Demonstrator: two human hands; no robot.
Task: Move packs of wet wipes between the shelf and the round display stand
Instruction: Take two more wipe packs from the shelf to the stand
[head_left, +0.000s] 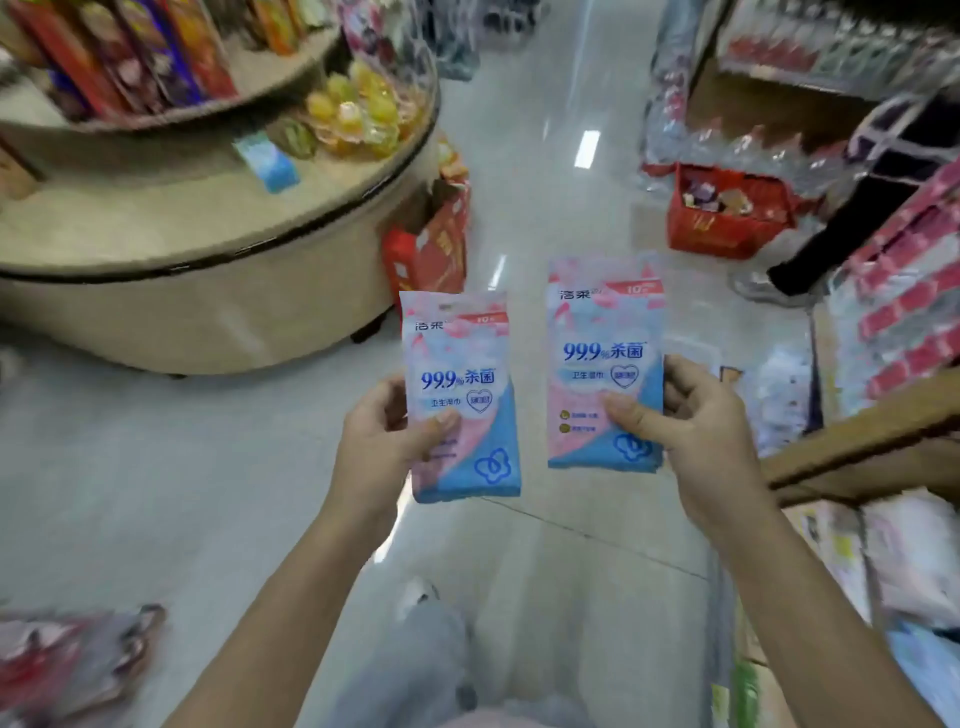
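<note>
The head camera looks down at both hands. The left hand (382, 441) holds one pack of wet wipes (460, 395), with the thumb on the front and the fingers curled behind. The right hand (696, 431) holds a second pack (605, 364) the same way. Both packs are up over the floor, between the round display stand (208, 291) and the shelf (904, 322). A blue pack (267, 161) lies on the stand. This looks like the carrying step. Next, I think, both packs must be laid on the stand's bare top.
</note>
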